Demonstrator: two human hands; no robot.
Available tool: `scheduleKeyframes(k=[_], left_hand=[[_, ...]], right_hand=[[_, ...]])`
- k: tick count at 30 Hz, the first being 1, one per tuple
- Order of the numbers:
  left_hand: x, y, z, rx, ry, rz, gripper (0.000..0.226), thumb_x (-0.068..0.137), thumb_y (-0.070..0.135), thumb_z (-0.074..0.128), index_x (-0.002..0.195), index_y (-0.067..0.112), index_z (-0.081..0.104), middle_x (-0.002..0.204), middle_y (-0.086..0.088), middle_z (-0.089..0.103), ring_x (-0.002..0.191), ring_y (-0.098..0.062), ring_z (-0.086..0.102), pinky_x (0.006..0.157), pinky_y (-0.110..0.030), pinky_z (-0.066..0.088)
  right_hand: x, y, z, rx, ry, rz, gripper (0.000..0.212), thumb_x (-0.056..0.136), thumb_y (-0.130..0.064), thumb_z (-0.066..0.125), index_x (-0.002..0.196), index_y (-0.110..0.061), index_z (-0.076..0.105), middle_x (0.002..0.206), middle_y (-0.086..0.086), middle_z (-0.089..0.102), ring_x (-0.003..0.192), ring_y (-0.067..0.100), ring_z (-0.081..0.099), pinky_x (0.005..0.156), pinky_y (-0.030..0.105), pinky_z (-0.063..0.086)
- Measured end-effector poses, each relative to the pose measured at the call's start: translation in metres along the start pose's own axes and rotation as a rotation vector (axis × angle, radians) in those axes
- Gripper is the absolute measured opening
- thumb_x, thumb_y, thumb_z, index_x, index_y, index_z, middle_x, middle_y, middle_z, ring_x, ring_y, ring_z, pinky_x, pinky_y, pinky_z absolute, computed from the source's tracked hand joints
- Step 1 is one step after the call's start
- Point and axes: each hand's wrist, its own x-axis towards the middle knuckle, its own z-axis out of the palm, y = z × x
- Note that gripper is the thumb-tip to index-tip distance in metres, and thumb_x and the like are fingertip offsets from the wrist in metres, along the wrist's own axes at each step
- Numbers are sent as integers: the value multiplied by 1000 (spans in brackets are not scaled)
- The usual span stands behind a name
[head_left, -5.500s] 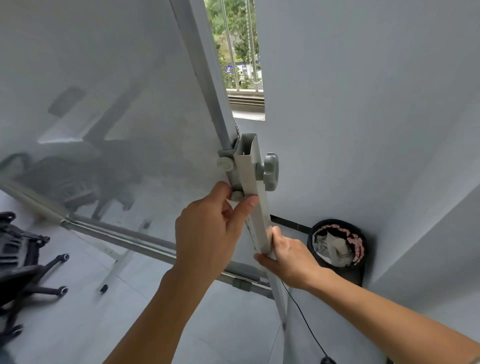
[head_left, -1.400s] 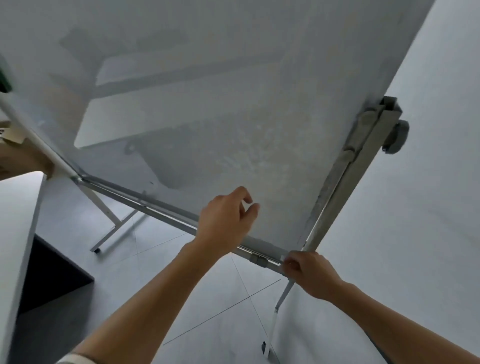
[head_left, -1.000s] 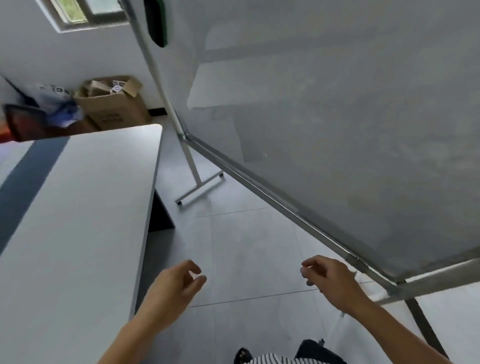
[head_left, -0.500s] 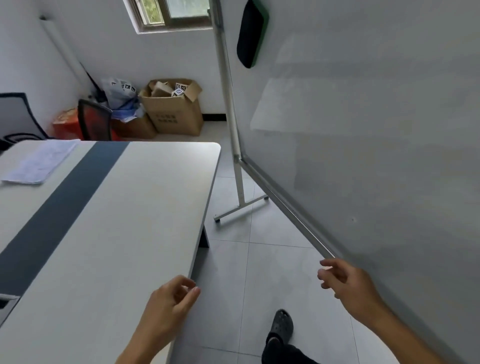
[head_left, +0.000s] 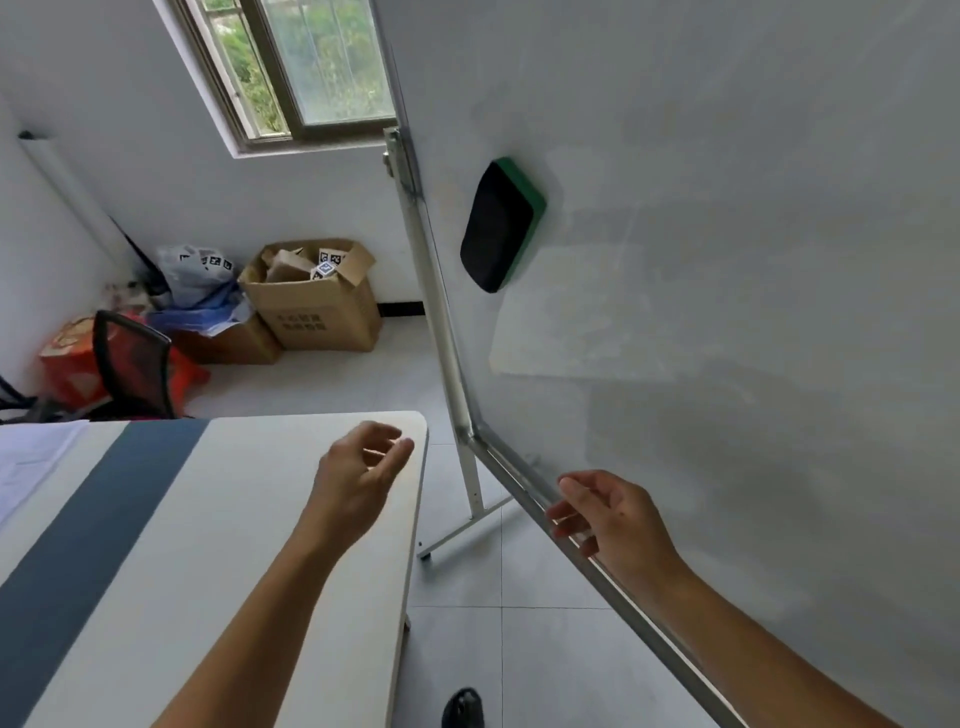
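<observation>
A large whiteboard (head_left: 727, 312) on a metal stand fills the right side, tilted in the view. A black and green eraser (head_left: 500, 226) sticks to the board near its left edge. My left hand (head_left: 358, 475) hovers over the white table's corner, fingers loosely curled and holding nothing. My right hand (head_left: 615, 519) hangs in front of the board's lower metal rail (head_left: 524, 488), fingers relaxed and empty. I cannot tell whether it touches the rail.
A white table (head_left: 218, 545) with a dark blue stripe lies at the left. An open cardboard box (head_left: 317, 306), plastic bags (head_left: 200, 278) and a black chair (head_left: 132, 364) stand by the far wall under a window (head_left: 311, 67). The board's stand foot (head_left: 462, 535) rests on the tiled floor.
I let go of the board's right post and knob and turned left along the board. Both hands, empty, rose; the left moved over the table corner, and the eraser and window came closer into view.
</observation>
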Motion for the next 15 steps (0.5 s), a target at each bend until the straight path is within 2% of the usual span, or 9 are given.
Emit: scheduleKeyframes(k=[5, 7, 9, 10, 12, 15], left_hand=[[143, 5, -5, -167, 49, 75, 40, 95, 35, 50, 124, 7, 52, 119, -13, 59, 112, -30, 57, 94, -50, 50], [200, 17, -2, -203, 32, 116, 49, 97, 38, 43, 136, 8, 41, 137, -17, 50, 125, -30, 49, 104, -41, 40], [247, 29, 6, -219, 13, 144, 55, 99, 41, 34, 145, 10, 29, 151, -15, 36, 137, -26, 36, 107, -28, 26], [265, 35, 12, -224, 8, 152, 59, 99, 44, 30, 147, 10, 25, 154, -14, 31, 141, -27, 30, 109, -26, 21], [288, 44, 26, -189, 21, 155, 63, 99, 47, 24, 149, 9, 17, 157, -15, 24, 145, -30, 20, 116, -34, 15], [305, 44, 40, -103, 24, 161, 65, 99, 47, 25, 151, 10, 10, 158, -17, 20, 146, -31, 14, 117, -41, 12]], right_hand=[[45, -10, 29, -16, 50, 24, 11, 93, -23, 58, 96, -17, 66, 76, 2, 75, 66, 17, 71, 52, 25, 47], [62, -14, 41, -31, 79, 43, 12, 93, -26, 58, 97, -19, 66, 79, 2, 76, 69, 16, 71, 56, 28, 48], [78, -17, 52, -12, 109, 71, 12, 92, -27, 59, 97, -19, 66, 79, 3, 75, 68, 16, 70, 63, 39, 51], [85, -18, 55, 4, 126, 82, 12, 92, -28, 60, 97, -19, 66, 79, 4, 75, 68, 16, 69, 68, 45, 53], [97, -17, 59, 30, 163, 108, 11, 91, -29, 61, 96, -20, 66, 79, 5, 75, 70, 18, 69, 74, 49, 53], [109, -13, 60, 73, 222, 167, 9, 90, -30, 62, 92, -22, 66, 77, 3, 74, 69, 17, 68, 71, 45, 49]])
